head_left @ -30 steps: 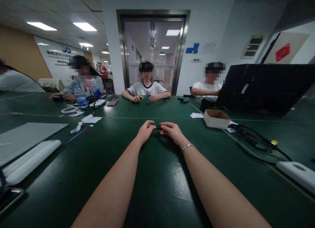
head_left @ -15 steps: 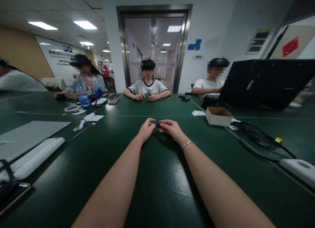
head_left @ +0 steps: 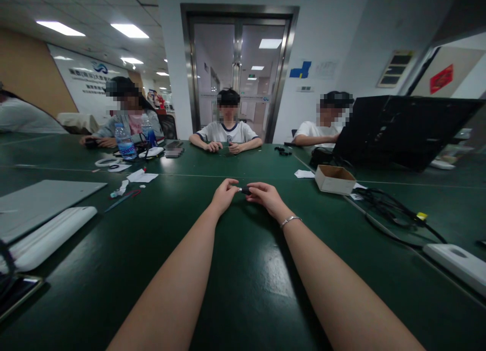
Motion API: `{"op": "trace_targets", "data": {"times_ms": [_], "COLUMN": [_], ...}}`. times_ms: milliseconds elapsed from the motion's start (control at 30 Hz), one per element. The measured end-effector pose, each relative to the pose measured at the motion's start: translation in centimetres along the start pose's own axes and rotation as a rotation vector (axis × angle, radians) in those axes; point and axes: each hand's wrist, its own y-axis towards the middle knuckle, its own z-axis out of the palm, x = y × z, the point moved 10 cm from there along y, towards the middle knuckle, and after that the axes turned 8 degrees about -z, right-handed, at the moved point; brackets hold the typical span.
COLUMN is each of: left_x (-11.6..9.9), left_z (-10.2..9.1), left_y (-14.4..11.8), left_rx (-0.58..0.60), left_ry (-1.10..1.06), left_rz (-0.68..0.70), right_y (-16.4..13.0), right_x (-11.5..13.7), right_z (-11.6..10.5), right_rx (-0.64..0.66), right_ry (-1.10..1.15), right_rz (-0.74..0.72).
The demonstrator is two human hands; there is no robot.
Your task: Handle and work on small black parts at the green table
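Green table (head_left: 243,270), people seated across it. Your left hand (head_left: 225,195) and right hand (head_left: 266,196) pinch one small black piece (head_left: 245,190) between fingertips, left of the cardboard box (head_left: 334,179). Step: fitting or parting it; next needs a steady, aligned pull.

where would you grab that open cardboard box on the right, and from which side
Probably by its two long side walls, coming down from above. The cardboard box sits flat on the green table with its top open, so the upright walls offer a pinch. Come from its left side: black cables lie right of it, a black bag behind.
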Motion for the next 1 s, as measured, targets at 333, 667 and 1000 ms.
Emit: {"op": "trace_targets", "data": {"times_ms": [333, 667, 1000], "left_x": [0.6, 0.1, -0.2], "left_z": [0.5, 0.6, 0.9], "left_y": [0.2, -0.2, -0.3], "left_rx": [0.049, 0.057, 0.068], "left_ry": [0.047, 0.047, 0.062], "left_rz": [-0.022, 0.025, 0.034], "right_y": [0.0, 0.2, -0.1], "right_x": [0.1, -0.1, -0.1], "right_z": [0.1, 0.2, 0.5], "right_rx": [-0.011, 0.005, 0.037], "right_ry": [-0.012, -0.012, 0.01], "right_rz": [0.008, 0.004, -0.012]}}
